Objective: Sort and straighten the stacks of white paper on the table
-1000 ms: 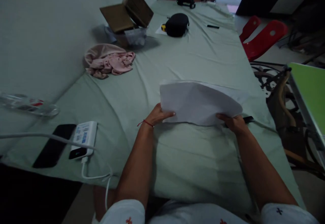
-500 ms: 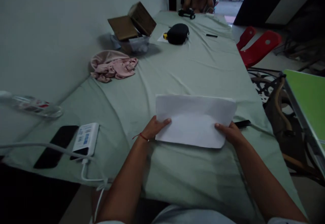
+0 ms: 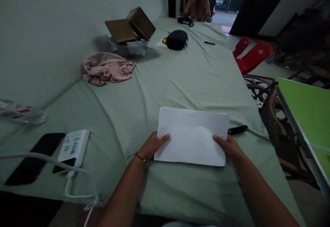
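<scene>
A white sheet of paper [image 3: 192, 136] is seen on a pale green tablecloth [image 3: 180, 79]. A pink cloth [image 3: 107, 69], a brown cardboard box [image 3: 130, 27], a black pouch [image 3: 177, 39] and red chairs [image 3: 251, 57] are shown.

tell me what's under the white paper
The paper lies on the green sheet, held by the left hand and right hand. Anything beneath it is covered.
</scene>
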Demonstrator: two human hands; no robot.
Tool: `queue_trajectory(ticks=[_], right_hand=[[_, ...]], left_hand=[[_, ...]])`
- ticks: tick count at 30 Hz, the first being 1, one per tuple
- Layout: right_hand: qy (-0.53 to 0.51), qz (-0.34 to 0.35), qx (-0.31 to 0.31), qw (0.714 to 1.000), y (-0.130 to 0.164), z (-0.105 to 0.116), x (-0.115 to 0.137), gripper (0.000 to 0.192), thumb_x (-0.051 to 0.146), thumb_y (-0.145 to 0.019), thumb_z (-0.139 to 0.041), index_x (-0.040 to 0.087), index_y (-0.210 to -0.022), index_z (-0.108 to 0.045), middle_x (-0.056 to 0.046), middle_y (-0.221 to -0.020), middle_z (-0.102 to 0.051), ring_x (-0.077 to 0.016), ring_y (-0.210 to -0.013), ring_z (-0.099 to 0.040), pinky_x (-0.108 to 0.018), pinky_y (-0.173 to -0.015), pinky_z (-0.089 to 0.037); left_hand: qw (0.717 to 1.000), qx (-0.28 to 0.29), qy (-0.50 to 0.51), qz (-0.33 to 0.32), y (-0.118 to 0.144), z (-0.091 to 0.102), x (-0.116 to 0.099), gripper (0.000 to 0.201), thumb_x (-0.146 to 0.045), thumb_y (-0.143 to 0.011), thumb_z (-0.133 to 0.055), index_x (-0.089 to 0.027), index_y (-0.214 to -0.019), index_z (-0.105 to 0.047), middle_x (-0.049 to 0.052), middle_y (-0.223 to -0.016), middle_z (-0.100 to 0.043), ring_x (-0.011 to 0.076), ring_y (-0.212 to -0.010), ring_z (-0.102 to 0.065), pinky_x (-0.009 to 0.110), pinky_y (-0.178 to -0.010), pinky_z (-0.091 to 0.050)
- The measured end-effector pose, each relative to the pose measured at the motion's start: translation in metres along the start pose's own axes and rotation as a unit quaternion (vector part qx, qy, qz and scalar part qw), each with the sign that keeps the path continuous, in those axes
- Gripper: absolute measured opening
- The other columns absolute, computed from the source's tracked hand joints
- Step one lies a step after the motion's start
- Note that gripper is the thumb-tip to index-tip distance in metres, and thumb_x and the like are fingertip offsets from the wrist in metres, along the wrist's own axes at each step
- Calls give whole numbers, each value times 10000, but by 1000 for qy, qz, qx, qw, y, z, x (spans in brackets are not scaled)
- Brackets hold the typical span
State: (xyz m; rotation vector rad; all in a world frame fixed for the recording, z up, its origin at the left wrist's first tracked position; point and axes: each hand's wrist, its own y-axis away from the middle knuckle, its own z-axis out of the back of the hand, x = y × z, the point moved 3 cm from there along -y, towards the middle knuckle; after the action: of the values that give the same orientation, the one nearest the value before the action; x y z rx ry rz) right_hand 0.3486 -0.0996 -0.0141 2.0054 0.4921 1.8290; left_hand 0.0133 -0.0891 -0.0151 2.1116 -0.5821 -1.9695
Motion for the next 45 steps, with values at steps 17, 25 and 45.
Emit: queue_trajectory(ticks=[17,25,45], right_hand=[[-4,-7,-6,1000,17,-6,-2,509,554,-631,-904,177,-928,-734,-67,-766,-776,-206,-610,-677,-309,-572,-522],[192,91,-105,972,8,11,-3,563,549,-776,-758,175,-1189,-669,-126,-973,-775,-296,-820,-730,-468,-778,-588],[489,371,197,764,-30,-190,47,331,260,-1058,-480,143,-1285,-690,-131,-1198,-748,-238,-1136,-635,-398,-1053,-454]], left_hand=[[997,-67,14,28,29,-9,3,733,-764,-715,-747,-118,-1059,-727,118,-900,-787,273,-809,-727,331,-681,-550],[997,-67,-33,24,24,-7,18,710,-845,-696,-681,-135,-716,-661,56,-650,-656,164,-565,-549,266,-513,-382],[994,-35,-101,1,17,-9,25,652,-792,-781,-617,-144,-714,-624,53,-644,-621,155,-562,-508,275,-520,-369]])
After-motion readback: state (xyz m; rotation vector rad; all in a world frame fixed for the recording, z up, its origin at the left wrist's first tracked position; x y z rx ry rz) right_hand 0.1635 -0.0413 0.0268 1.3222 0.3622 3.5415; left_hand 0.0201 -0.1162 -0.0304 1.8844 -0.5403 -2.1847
